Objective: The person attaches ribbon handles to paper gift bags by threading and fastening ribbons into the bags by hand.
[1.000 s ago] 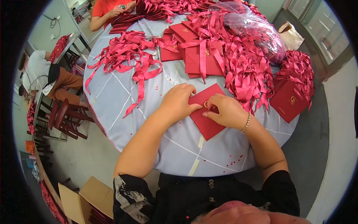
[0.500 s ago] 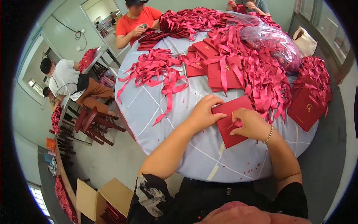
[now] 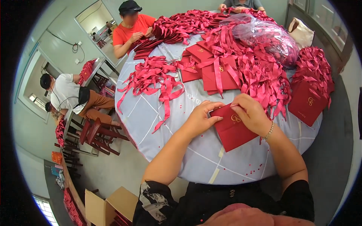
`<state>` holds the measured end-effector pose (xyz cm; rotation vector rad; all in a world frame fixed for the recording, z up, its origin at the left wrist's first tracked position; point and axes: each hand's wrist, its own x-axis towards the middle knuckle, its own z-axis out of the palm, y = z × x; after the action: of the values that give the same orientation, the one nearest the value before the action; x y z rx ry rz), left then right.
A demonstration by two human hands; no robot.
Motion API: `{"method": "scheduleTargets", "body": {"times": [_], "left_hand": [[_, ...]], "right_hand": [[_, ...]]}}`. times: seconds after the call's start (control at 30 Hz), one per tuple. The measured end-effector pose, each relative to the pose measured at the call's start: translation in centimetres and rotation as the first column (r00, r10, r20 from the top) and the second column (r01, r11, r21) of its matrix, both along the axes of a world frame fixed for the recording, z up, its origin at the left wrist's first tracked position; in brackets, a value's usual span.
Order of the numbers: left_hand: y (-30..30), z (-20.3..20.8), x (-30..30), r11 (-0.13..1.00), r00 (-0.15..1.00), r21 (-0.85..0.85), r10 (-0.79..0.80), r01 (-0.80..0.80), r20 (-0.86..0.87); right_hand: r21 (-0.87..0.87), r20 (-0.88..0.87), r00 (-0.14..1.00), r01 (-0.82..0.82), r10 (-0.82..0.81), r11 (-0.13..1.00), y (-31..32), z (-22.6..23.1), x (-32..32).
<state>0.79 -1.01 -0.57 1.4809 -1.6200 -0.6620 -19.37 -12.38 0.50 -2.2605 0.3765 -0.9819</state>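
A flat red paper gift bag with a gold emblem lies tilted on the cloth in front of me. My left hand grips its upper left edge, thumb on the front face and fingers at the back. Over the bag's top right corner, my right hand is closed in a pinch close to the top edge; what sits between its fingertips is too small to make out. A bracelet circles the right wrist. Just beyond my hands lie more red bags with pink-red ribbons heaped beside them.
Loose ribbons spread at the table's left. A clear plastic bag bulges at the far right, near ribboned bags. A co-worker in red sits across the round table. An open carton stands lower left.
My right hand has moved from the middle of the bag up to its top edge. The gold emblem shows now; before, the visible face was plain and a ribbon was in my right fingers.
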Motion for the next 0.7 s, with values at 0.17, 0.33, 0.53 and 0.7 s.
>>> {"method": "scheduleTargets", "body": {"times": [0.17, 0.33, 0.53, 0.7], "left_hand": [[0.18, 0.56, -0.14, 0.991, 0.991, 0.012, -0.135, 0.135, 0.015], [0.40, 0.28, -0.57, 0.988, 0.994, 0.115, -0.100, 0.104, -0.043], [0.31, -0.26, -0.35, 0.983, 0.995, 0.150, -0.101, 0.102, -0.013], [0.27, -0.18, -0.59, 0.996, 0.995, 0.060, -0.076, 0.073, 0.066]], "right_hand": [[-0.096, -0.107, 0.992, 0.052, -0.063, 0.994, 0.18, -0.34, -0.30], [-0.082, -0.180, 0.979, 0.085, -0.099, 0.993, 0.18, -0.60, -0.31], [-0.058, -0.160, 0.987, -0.020, 0.011, 0.998, 0.30, -0.59, -0.27], [0.034, -0.227, 0.972, -0.056, 0.063, 0.998, 0.80, -0.10, -0.48]]}}
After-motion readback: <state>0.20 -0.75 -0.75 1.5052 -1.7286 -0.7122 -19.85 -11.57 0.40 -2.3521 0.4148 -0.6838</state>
